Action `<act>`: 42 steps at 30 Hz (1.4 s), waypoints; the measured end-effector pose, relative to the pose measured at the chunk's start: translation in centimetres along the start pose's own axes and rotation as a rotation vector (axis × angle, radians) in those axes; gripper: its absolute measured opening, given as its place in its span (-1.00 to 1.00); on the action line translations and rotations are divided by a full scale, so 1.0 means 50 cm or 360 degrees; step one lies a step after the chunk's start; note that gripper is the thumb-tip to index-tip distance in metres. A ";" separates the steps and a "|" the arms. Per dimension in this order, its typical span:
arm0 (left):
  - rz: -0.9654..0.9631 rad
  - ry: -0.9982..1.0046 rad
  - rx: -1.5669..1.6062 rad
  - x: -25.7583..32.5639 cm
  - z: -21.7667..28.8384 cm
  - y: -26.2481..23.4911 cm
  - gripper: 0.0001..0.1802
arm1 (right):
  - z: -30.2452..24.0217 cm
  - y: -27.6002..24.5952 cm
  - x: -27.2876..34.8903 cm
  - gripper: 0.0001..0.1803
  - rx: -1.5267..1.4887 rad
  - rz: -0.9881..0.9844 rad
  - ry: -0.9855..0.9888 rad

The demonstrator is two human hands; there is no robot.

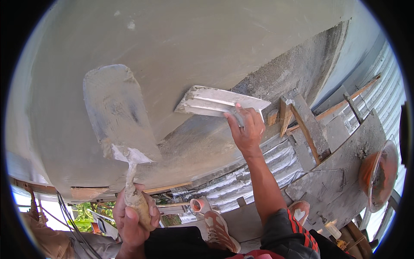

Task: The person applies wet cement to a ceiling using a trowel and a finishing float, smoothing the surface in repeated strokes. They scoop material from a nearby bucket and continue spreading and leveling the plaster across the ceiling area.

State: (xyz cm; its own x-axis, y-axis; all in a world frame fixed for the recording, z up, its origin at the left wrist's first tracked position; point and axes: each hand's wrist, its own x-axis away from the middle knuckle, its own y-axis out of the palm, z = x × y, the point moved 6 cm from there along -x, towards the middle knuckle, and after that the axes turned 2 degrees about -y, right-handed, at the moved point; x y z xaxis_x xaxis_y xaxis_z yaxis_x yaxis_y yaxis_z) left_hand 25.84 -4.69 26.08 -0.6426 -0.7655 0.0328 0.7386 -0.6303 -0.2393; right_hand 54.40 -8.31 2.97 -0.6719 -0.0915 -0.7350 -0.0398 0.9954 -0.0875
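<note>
My left hand [133, 218] grips the mortar-caked handle of a wide trowel [118, 114], whose flat blade stands upright in front of a smooth grey plastered wall [194, 43]. Further right, my right hand [246, 129] holds a flat plastering float [220, 102] pressed against the wall, at the border between smooth plaster and a rougher, darker patch [297, 69]. Both tools are smeared with grey mortar.
Below me are my feet in orange-patterned shoes [220, 228] on a board. An orange bucket [379, 175] sits at the right on a mortar-stained plank [340, 172]. Wooden braces [308, 125] lean against the wall above corrugated metal sheets [241, 181]. Greenery shows at lower left.
</note>
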 end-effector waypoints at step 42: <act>-0.0082 0.0024 0.0057 -0.018 -0.001 0.038 -0.24 | 0.160 -0.143 -0.206 -0.50 0.0215 0.0596 0.0678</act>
State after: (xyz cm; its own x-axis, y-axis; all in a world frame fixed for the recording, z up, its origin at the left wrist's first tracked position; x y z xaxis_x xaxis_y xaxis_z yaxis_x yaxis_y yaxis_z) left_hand 27.82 -5.19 25.53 -0.6828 -0.7300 0.0295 0.7111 -0.6733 -0.2025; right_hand 67.54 -14.70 5.78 -0.8614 0.3136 -0.3997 0.3336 0.9425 0.0204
